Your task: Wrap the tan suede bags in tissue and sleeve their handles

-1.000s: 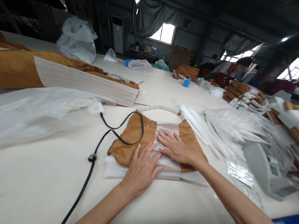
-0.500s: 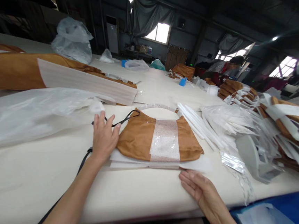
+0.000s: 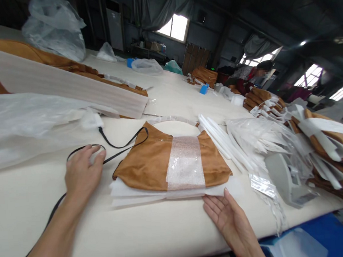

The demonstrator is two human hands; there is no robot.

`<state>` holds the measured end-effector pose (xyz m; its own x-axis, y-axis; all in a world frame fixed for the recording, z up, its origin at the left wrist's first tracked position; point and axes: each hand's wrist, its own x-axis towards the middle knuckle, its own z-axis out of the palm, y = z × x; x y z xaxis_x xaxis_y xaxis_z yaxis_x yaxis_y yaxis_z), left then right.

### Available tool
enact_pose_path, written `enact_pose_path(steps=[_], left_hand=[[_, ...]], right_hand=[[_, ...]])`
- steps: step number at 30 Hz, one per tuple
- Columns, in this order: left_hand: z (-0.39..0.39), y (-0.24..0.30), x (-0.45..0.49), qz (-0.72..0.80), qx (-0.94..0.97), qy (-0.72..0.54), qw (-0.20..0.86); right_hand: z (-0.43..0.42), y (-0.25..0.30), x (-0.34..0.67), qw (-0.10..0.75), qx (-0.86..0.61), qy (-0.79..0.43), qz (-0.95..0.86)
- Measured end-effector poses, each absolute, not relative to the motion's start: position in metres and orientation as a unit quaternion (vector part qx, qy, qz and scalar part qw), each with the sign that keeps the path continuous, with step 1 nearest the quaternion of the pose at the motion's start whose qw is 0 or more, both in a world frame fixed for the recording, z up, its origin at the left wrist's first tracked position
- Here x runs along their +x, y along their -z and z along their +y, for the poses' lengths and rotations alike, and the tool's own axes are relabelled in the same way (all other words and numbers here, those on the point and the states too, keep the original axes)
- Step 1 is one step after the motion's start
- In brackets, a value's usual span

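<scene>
Well, one tan suede bag with one wide white foam band, flat on a stack of white foam sheets, in the middle of the long cream surface. Two hands: left hand curled by one thin black strap, grip hard to tell; right hand open wide, fingertips at the sheets' edge. Big risk: a hard strap tug, and the bag sliding off the sheets.

One left hand at eight o'clock, one right hand at five o'clock, one tan suede bag at centre, one black strap at eleven o'clock, one clear plastic bag at ten o'clock, one blue block at one o'clock, and one co-worker at two o'clock.
</scene>
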<state>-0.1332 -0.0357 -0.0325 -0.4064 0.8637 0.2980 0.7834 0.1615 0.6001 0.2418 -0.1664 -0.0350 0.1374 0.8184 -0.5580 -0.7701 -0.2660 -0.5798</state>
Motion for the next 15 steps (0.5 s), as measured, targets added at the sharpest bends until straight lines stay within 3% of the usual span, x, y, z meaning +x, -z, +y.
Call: enact_pose_path(steps=[8,15], left_hand=[[-0.035,0.038,-0.135,0.749,0.553,-0.361,0.058],[-0.035,0.044,-0.141,0.741,0.560,-0.369,0.040]], right_hand=[[-0.137,0.034,0.260,0.673,-0.444,-0.592,-0.019],[-0.125,0.035,0.239,0.601,-0.528,-0.598,-0.044]])
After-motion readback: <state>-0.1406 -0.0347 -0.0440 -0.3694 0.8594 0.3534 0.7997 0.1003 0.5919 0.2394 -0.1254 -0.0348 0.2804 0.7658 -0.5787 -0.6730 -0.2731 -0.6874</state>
